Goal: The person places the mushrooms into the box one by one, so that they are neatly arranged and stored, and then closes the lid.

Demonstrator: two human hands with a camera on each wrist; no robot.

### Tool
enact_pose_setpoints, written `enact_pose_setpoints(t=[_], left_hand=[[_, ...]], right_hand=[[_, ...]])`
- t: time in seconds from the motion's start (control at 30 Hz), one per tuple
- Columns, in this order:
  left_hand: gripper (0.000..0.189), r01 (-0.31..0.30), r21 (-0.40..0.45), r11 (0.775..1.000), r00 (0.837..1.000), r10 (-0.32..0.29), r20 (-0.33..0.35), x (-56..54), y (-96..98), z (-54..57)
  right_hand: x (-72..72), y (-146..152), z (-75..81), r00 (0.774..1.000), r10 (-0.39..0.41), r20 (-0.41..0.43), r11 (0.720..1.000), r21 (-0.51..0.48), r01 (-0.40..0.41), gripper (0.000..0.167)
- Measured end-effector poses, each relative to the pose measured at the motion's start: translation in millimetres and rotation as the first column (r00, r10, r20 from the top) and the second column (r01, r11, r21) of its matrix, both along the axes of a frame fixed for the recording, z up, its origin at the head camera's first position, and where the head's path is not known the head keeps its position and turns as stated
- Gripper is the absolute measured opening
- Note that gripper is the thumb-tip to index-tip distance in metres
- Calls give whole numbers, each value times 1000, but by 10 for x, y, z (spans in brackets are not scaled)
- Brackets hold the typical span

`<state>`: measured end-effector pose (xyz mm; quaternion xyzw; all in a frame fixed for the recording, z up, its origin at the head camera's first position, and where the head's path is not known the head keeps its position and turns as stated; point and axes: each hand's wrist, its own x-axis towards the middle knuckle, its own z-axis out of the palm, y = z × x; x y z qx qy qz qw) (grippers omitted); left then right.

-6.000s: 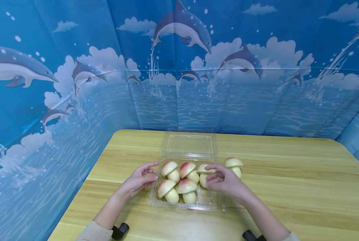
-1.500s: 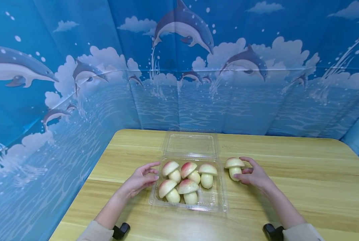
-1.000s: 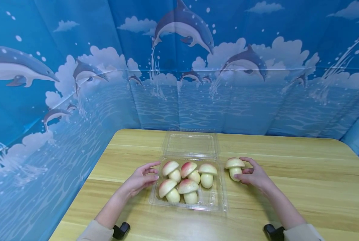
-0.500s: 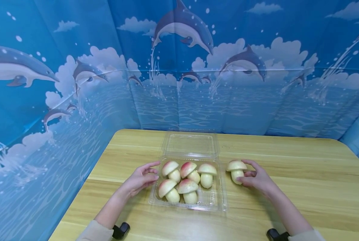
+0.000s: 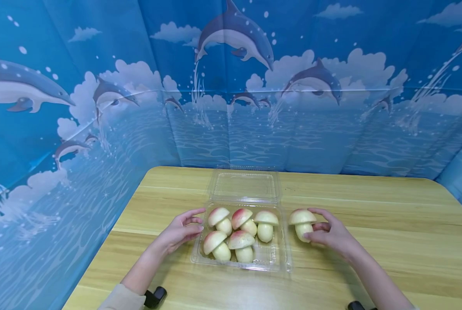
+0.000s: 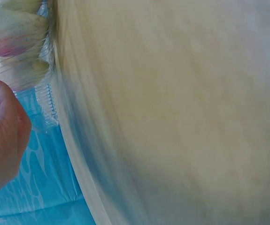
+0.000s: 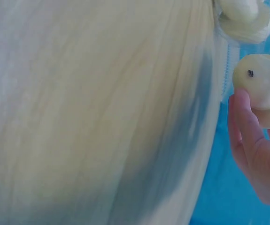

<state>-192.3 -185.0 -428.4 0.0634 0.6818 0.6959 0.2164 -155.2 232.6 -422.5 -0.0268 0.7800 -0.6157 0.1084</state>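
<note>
My right hand (image 5: 333,234) pinches a cream toy mushroom (image 5: 302,218) between thumb and fingers, just right of a clear plastic clamshell box (image 5: 271,258). In the right wrist view the round stem end of this mushroom (image 7: 257,82) faces the camera, a small dark mark on it. My left hand (image 5: 182,230) is at the box's left rim, fingers loosely bent, fingertips right at the edge. Inside the box lie several similar mushrooms in two rows, including a pink-blushed one (image 5: 241,240) in front and a plain one (image 5: 266,219) at the back right.
The box's transparent lid (image 5: 244,186) lies folded back behind it. The box stands on a light wooden table (image 5: 370,215). A blue curtain with dolphins (image 5: 254,129) hangs behind and to the left of the table.
My right hand has left the back-right mushroom in the box, reached right and gripped the one outside. That mushroom has since shifted slightly towards me. The left hand stays at the rim.
</note>
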Motion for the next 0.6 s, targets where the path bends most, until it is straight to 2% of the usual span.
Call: enact_pose_setpoints(t=[0.6], left_hand=[[62, -1, 5, 1000, 1000, 1, 6, 11, 7, 13]], right_hand=[[145, -66, 196, 999, 25, -28, 1000, -4, -25, 79]])
